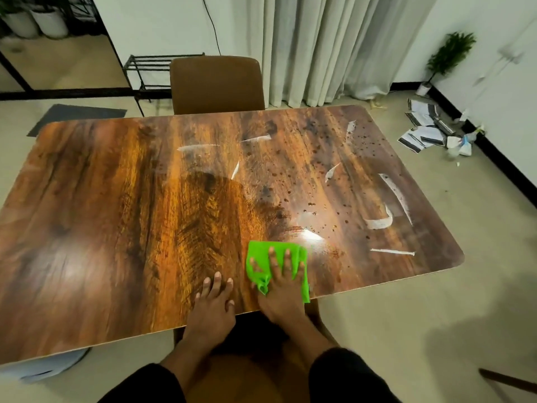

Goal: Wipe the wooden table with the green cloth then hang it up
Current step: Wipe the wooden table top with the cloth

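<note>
Green cloth (276, 267) lies crumpled flat on the wooden counter (116, 213), close to its near edge. Right hand (283, 289) is palm-down on top of it, fingers (287, 261) spread and pressing the fabric to the surface. Left hand (213, 305) rests flat on bare wood just beside the cloth, fingers loosely spread, holding nothing. Both forearms reach forward from dark sleeves. Droplets and pale smears mark the counter's right half.
</note>
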